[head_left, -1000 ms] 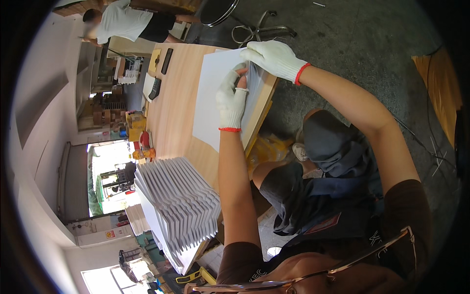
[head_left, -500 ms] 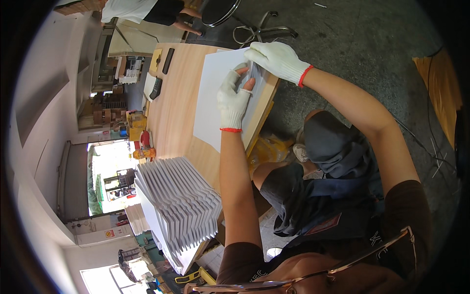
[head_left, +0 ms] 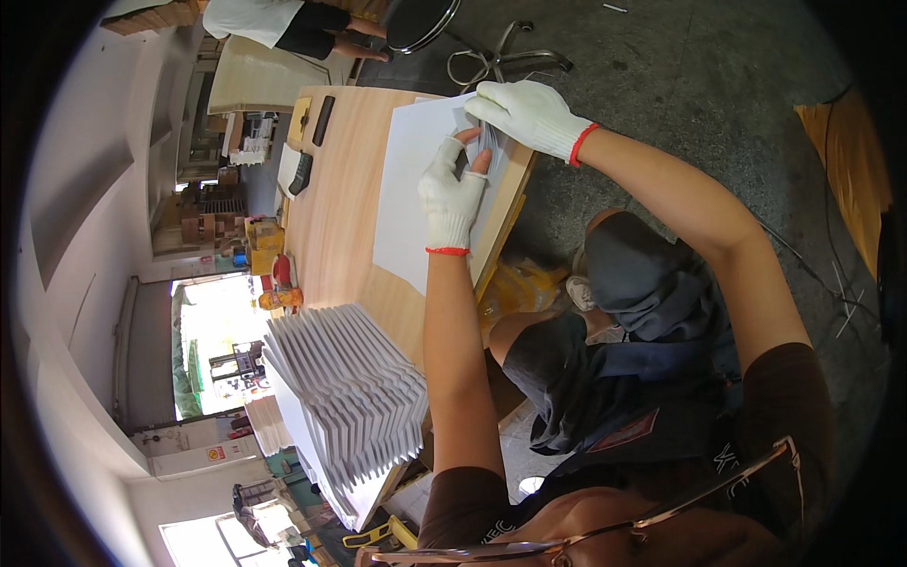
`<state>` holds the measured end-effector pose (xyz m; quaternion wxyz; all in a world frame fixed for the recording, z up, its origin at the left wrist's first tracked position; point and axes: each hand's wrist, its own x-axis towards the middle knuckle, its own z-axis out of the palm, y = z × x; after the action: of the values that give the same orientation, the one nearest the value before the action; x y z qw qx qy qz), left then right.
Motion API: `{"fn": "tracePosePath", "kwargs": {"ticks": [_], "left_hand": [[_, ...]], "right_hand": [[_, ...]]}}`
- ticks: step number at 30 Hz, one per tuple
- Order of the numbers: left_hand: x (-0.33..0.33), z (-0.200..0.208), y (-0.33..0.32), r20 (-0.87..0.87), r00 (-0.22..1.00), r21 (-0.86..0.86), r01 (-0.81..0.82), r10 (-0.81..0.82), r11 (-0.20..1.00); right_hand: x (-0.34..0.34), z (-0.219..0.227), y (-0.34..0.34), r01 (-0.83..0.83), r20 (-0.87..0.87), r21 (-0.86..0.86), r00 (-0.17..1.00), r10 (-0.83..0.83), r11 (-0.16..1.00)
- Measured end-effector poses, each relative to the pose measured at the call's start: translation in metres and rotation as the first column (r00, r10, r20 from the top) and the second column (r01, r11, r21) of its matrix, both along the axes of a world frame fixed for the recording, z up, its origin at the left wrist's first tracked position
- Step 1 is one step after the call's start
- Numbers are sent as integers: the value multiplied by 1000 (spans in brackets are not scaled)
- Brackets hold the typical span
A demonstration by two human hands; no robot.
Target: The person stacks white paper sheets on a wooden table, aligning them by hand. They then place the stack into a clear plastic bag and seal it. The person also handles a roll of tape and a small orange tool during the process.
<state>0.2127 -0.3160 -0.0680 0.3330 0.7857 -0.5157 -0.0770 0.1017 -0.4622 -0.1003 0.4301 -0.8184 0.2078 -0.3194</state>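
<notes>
A stack of white sheets lies on the wooden table, its fanned edges showing beside my hands. My right hand, in a white knit glove with a red cuff, is closed over the far corner of the sheets, fingers bent around their edge. Just left of it, my left hand rests over the sheets in a matching glove with bare thumb and forefinger tips. Those two fingertips stand apart beside the lifted edges, and I see nothing pinched between them.
A tall stack of folded white sheets rises at the table's near left. A black handheld device, a dark bar and an orange-labelled bottle lie on the wooden table. A wheeled stool and a person are beyond.
My right hand has shifted slightly left over the corner of the sheets. My left hand's fingers have moved slightly, its forefinger still apart from the thumb. The person beyond has moved a little.
</notes>
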Motion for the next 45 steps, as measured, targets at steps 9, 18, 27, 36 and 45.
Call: {"fn": "tracePosePath", "kwargs": {"ticks": [9,18,27,36,45], "left_hand": [[-13,7,-2,143,987,-94,-59,72,994],[-11,7,0,129,992,15,3,-5,1000],[-4,1,-1,27,999,-14,28,-27,1000],[-12,4,0,216,975,6,-42,40,999],[-16,10,0,251,968,-23,22,-16,999]], "right_hand": [[-7,9,2,-6,-38,10,999,6,1000],[-3,1,2,29,2,3,1000,-29,1000],[-5,2,1,14,-5,4,1000,-14,1000],[-8,3,-2,24,-13,-36,1000,-24,999],[-19,-2,-29,-91,-137,-684,990,-5,724]]}}
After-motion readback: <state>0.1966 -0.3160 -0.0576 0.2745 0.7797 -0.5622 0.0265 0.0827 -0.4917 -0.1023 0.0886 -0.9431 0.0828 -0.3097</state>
